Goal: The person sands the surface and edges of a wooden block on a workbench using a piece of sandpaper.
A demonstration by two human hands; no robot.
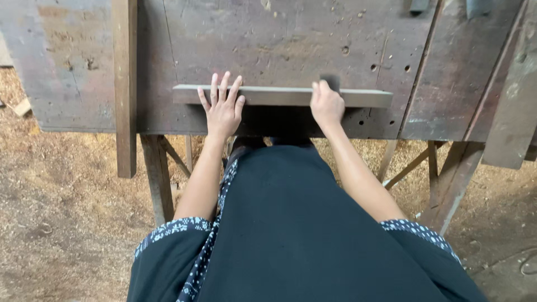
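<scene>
Two hands on grey bar point(282, 96): left hand point(222, 109) fingers spread flat; right hand point(327, 105) fingers curled, grip hidden.

Item as I see it: one worn wooden workbench point(291, 50), dark brown, its top pocked with small holes, carried on angled wooden legs point(158, 179). Lying directly on it: one long grey-brown wooden strip point(279, 96), set flat near the front edge and running crosswise; one narrow brown plank point(125, 84), laid front to back and overhanging the front edge. Below: sawdust-covered floor point(67, 212).
</scene>
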